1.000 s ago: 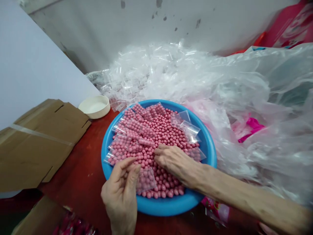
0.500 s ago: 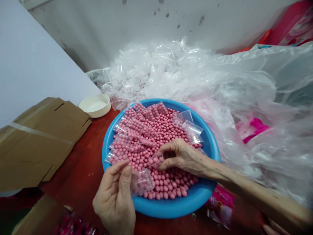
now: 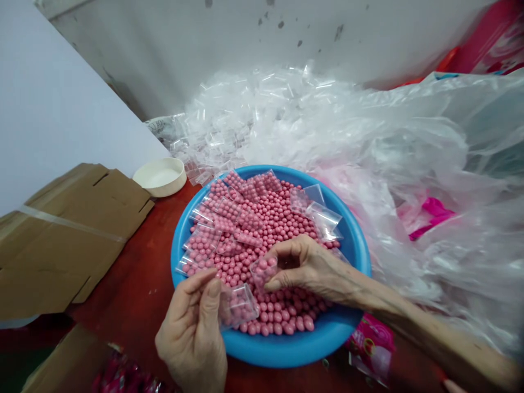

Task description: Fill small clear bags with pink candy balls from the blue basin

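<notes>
Since the blue plastic basin (image 3: 295,349) keeps the loose pink balls (image 3: 278,218) gathered, the right hand (image 3: 315,267) pinches a small clear bag (image 3: 263,271) of them above the heap while the left hand (image 3: 190,333) grips a filled bag (image 3: 239,305) between thumb and fingers.

The head-worn camera looks forward and down, close above a blue plastic basin (image 3: 286,349).

Glossy pink beads (image 3: 282,213), bright blue basin (image 3: 286,344), red tabletop (image 3: 123,289), tan cardboard (image 3: 61,245), cream-white dish (image 3: 159,177)
</notes>
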